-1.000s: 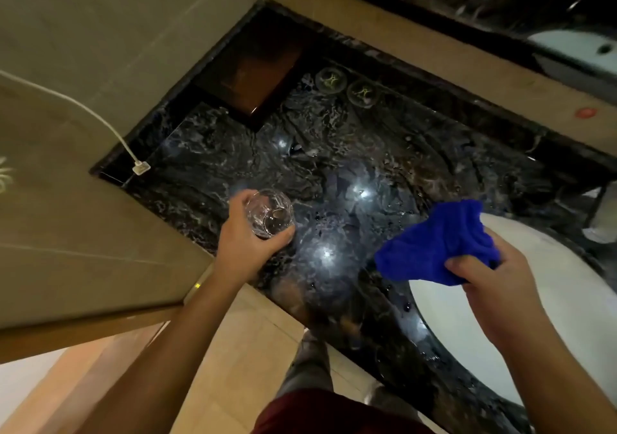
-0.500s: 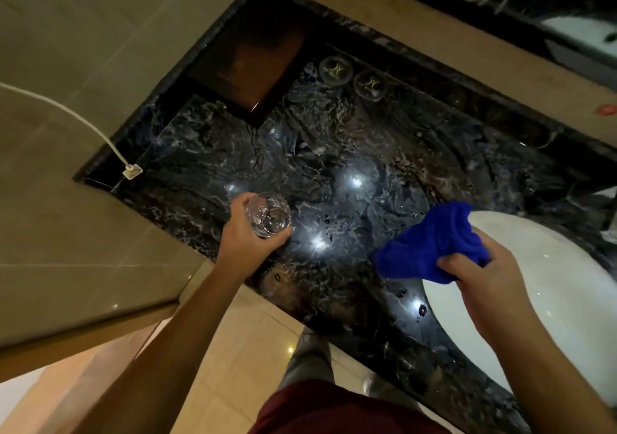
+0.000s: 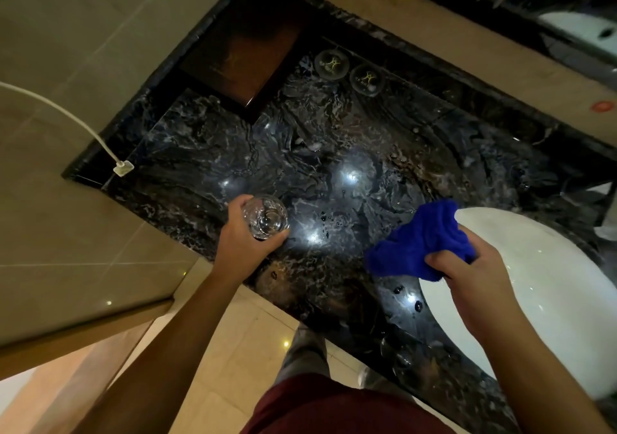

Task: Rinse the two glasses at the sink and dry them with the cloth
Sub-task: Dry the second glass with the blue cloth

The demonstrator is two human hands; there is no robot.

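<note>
1. The dark marble counter [image 3: 384, 153] lies under my grip, the white sink [image 3: 551, 286] beside my right hand [image 3: 467, 280].
2. That hand pinches the blue cloth [image 3: 417, 243] bunched.
3. My left hand [image 3: 243, 243] wraps the glass [image 3: 265, 216]; I should steady it and wipe gently.

A black marble counter [image 3: 334, 153] veined in white is reflecting several ceiling lights and carrying scattered water droplets [image 3: 329, 225]. A dark reddish-brown tray [image 3: 240, 56] is sitting in the counter's far corner; just beside it, two round dark coasters [image 3: 331, 65] bearing gold emblems are lying side by side against the back edge. A white cable [image 3: 63, 115] is running down the beige tiled wall [image 3: 66, 33], ending in a small white plug [image 3: 123, 168] at the counter's edge. Beige floor tiles [image 3: 233, 350] are showing below.
</note>
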